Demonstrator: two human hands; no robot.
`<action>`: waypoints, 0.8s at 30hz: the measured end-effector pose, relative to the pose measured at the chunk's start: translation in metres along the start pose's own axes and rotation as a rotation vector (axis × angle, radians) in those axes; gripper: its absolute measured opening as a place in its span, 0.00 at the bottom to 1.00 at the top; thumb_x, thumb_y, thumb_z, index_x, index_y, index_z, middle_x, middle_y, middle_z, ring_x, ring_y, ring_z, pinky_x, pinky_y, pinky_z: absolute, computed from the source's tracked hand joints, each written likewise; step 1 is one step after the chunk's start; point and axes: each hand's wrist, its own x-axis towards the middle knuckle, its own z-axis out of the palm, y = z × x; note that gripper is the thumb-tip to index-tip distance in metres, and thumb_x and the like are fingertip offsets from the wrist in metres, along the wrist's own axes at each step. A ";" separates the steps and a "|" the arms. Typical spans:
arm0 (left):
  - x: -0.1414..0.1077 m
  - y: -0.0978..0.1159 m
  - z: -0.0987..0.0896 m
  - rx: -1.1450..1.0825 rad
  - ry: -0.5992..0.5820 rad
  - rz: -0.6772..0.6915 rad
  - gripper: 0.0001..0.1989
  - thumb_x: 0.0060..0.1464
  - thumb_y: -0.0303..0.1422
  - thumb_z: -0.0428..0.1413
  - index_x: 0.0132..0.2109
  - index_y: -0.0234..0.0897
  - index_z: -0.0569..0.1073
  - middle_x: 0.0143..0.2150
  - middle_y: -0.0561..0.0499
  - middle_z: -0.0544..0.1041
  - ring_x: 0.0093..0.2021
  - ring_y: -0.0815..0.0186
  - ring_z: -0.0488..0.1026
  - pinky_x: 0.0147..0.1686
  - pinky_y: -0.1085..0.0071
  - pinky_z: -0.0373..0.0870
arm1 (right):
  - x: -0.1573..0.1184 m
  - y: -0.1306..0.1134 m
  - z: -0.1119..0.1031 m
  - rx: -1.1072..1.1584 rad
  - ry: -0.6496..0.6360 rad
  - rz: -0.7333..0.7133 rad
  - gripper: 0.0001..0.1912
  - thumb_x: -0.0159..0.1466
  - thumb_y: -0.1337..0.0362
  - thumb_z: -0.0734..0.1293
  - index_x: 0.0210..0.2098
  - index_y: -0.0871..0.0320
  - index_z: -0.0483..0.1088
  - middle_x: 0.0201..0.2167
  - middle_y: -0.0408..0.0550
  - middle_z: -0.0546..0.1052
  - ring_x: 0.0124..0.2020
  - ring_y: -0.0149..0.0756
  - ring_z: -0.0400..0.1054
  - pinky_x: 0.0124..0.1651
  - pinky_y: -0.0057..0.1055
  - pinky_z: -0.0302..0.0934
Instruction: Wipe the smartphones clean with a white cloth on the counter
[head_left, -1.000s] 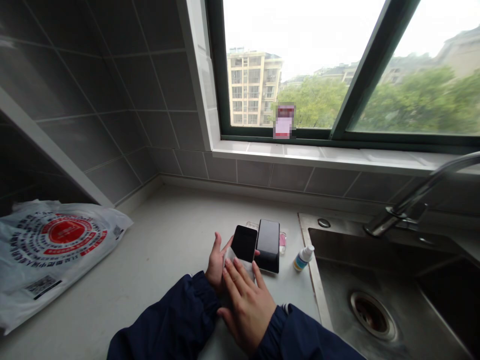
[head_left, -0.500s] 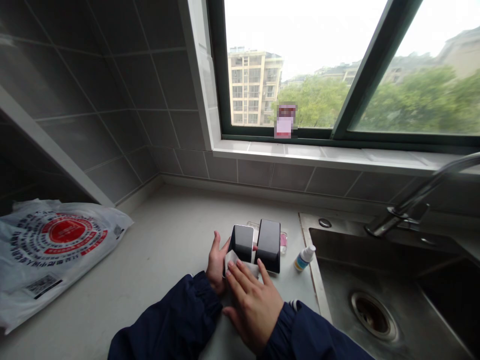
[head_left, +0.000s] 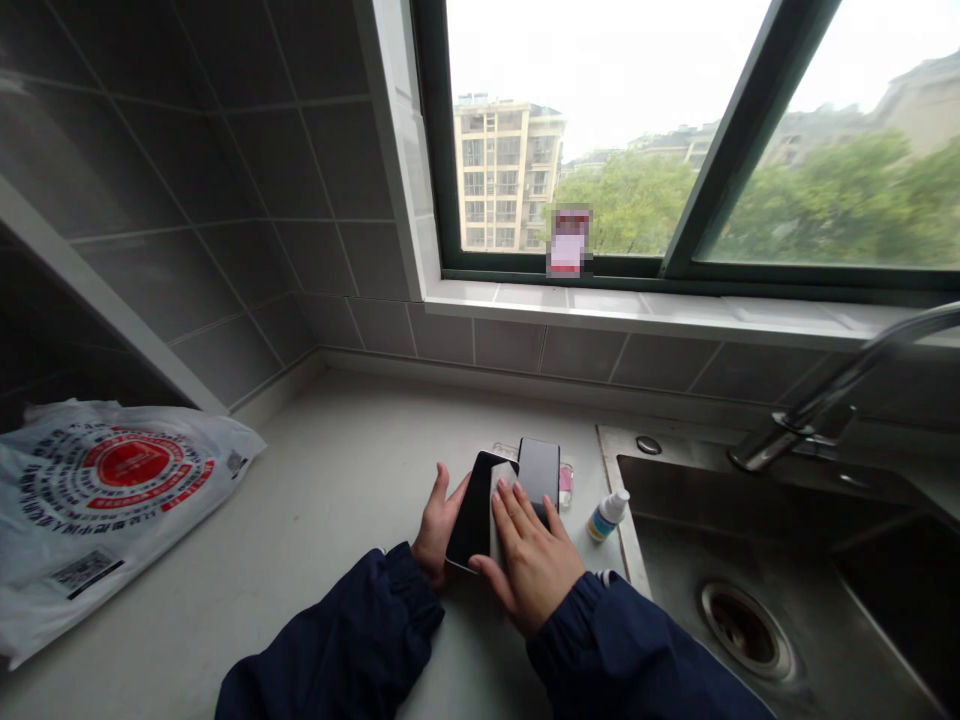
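While our left hand point(head_left: 433, 530) grips a phone point(head_left: 474, 512) left of the sink point(head_left: 634, 560), our right hand point(head_left: 541, 567) flattens a cloth point(head_left: 497, 532) against it.

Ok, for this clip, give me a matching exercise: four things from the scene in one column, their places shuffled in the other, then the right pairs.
Things:
1. white-edged phone
2. pale cloth
3. small white-capped bottle
4. plastic bag with red print

Places:
A. on the counter, right beside the sink
B. directly under the fingers of the right hand
C. at the picture's far left
D. in the left hand

Pairs: 1-D, 2-B, 3-A, 4-C
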 end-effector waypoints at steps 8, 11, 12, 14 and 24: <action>0.001 -0.008 -0.001 0.136 -0.109 0.053 0.36 0.62 0.53 0.38 0.67 0.33 0.57 0.66 0.38 0.63 0.68 0.53 0.54 0.67 0.58 0.41 | 0.012 0.011 0.006 -0.066 0.102 -0.021 0.40 0.66 0.53 0.61 0.69 0.69 0.45 0.70 0.57 0.39 0.71 0.52 0.36 0.67 0.58 0.42; 0.000 -0.009 -0.004 0.152 -0.079 0.020 0.37 0.62 0.54 0.38 0.66 0.31 0.59 0.64 0.37 0.66 0.68 0.53 0.56 0.67 0.58 0.41 | 0.009 0.005 0.011 -0.052 0.104 -0.079 0.40 0.66 0.51 0.61 0.69 0.68 0.46 0.70 0.56 0.39 0.71 0.53 0.35 0.67 0.59 0.40; 0.000 -0.008 -0.005 0.140 -0.059 -0.001 0.38 0.61 0.55 0.39 0.66 0.30 0.60 0.62 0.36 0.68 0.67 0.52 0.58 0.67 0.57 0.43 | 0.006 0.002 0.013 -0.040 0.103 -0.113 0.40 0.66 0.50 0.61 0.69 0.67 0.46 0.70 0.56 0.39 0.71 0.53 0.35 0.67 0.60 0.39; -0.001 -0.007 -0.005 0.089 -0.025 -0.050 0.40 0.59 0.56 0.40 0.65 0.28 0.60 0.59 0.34 0.71 0.64 0.49 0.62 0.66 0.55 0.47 | 0.000 -0.004 0.017 -0.011 0.109 -0.194 0.39 0.67 0.49 0.59 0.69 0.64 0.45 0.70 0.53 0.39 0.71 0.51 0.35 0.67 0.60 0.38; 0.000 0.000 0.001 -0.020 0.052 0.001 0.41 0.57 0.59 0.41 0.64 0.32 0.60 0.52 0.33 0.76 0.52 0.46 0.74 0.56 0.49 0.62 | -0.012 -0.021 0.019 0.078 0.050 -0.280 0.37 0.66 0.52 0.62 0.69 0.60 0.48 0.70 0.50 0.44 0.71 0.50 0.37 0.68 0.61 0.30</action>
